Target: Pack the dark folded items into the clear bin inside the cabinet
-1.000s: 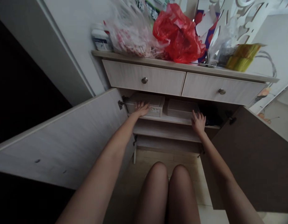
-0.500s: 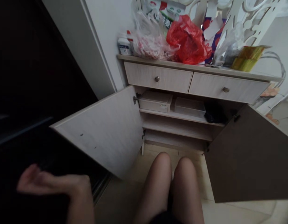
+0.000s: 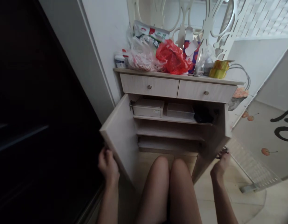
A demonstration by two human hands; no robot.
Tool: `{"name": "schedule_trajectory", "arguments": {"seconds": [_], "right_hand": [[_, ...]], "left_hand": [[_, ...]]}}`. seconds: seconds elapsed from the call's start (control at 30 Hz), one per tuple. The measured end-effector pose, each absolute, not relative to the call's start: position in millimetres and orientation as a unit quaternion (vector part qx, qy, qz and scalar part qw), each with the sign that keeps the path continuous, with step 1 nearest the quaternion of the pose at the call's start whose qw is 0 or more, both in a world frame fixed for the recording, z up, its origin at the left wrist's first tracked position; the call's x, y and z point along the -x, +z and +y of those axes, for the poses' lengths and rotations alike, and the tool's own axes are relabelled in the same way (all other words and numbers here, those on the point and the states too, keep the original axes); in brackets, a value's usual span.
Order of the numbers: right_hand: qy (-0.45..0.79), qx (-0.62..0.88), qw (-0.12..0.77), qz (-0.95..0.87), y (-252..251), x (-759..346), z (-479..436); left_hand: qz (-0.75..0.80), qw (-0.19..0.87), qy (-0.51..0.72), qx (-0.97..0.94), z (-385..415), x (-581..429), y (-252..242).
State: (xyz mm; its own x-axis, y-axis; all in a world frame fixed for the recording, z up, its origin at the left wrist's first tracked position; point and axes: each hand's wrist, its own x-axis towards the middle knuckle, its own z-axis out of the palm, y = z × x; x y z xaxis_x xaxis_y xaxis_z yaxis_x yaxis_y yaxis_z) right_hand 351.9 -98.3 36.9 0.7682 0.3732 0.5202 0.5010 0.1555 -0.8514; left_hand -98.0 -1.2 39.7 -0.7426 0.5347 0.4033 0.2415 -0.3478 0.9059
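My left hand is closed at the outer side of the left cabinet door; the spot where its fingertips grip is partly hidden. At the right cabinet door, my right hand has its fingers on a metal handle on the outer face. Both doors stand part way out from the cabinet. On the upper shelf inside are a pale lidded box, a clear plastic box and a dark item I cannot make out.
Two drawers with round knobs, a left drawer and a right drawer, sit above the doors. A red plastic bag, a clear bag and a white bottle crowd the top. My knees are between the doors.
Both doors have swung inward from a wider spread. My left hand has moved right and up to the left door, and my right hand has come into view at the right door.
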Motion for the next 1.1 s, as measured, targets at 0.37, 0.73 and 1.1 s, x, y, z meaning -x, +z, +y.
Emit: {"name": "schedule_trajectory", "arguments": {"seconds": [0.37,0.73,1.1], "right_hand": [[-0.013,0.617,0.580,-0.532,68.2,-295.2,23.6],[-0.009,0.677,0.499,-0.541,83.3,-285.6,110.5],[0.001,0.659,0.523,-0.540,77.4,-289.9,149.6]], "left_hand": [[0.442,0.152,0.552,-0.691,73.3,-61.7,66.8],[0.489,0.160,0.465,-0.721,153.2,-136.7,88.7],[0.505,0.139,0.427,-0.737,182.6,-149.2,91.2]]}}
